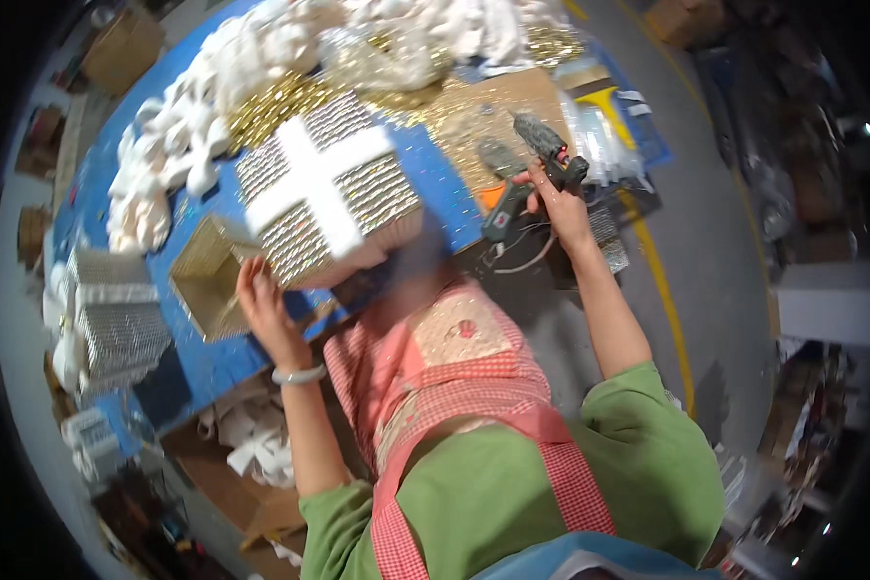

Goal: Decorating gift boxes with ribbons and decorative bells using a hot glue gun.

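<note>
My right hand (557,200) is closed around a dark glue gun (543,140), whose nozzle points away from me over the far right of the table. A thin cord hangs below it. In front of me sits a tilted gift box (365,188) covered in rows of silver-gold sequin trim, with a wide white ribbon crossing its top. The fingers of my left hand (264,302) grip the box's lower left corner. Right beside that hand lies an open, hollow gold box (209,275) on its side.
White ribbon bows (179,135) and gold trim (278,111) pile along the far side of the blue table (198,372). A glitter-strewn cardboard sheet (474,121) lies at the right. Another silver box (118,314) stands at the left. An open carton (227,483) is below.
</note>
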Available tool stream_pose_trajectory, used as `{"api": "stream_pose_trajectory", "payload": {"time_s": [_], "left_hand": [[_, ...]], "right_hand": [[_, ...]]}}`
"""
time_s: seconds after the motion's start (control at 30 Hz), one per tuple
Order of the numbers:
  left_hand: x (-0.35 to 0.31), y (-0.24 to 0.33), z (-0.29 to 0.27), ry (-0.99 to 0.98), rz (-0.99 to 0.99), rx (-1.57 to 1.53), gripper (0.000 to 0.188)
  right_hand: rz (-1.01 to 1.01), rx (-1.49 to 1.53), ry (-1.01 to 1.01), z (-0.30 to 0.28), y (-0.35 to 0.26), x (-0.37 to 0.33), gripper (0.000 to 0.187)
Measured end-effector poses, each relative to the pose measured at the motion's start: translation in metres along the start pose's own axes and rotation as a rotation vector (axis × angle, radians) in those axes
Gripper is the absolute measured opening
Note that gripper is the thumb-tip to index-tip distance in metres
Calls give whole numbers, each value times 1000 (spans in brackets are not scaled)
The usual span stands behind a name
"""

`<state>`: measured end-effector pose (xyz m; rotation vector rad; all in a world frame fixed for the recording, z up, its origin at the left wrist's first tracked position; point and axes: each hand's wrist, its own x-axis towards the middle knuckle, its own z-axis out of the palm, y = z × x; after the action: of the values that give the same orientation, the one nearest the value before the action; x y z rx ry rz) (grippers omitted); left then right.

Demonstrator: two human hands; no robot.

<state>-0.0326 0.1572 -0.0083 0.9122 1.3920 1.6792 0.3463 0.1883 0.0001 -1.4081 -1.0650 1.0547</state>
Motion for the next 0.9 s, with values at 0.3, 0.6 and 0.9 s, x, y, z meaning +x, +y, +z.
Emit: {"api": "stream_pose_trajectory", "payload": {"time_s": [0.3, 0.6, 0.9], "left_hand": [[2, 6, 4, -42, 12, -9, 39], [11, -3, 8, 98, -61, 76, 31], [22, -6, 18, 30, 43, -44, 37]], "right_hand": [[-176, -1233, 92, -124, 23, 46, 34], [-368, -1061, -171, -105, 68, 125, 40], [-305, -962, -104, -98, 42, 76, 29]]}}
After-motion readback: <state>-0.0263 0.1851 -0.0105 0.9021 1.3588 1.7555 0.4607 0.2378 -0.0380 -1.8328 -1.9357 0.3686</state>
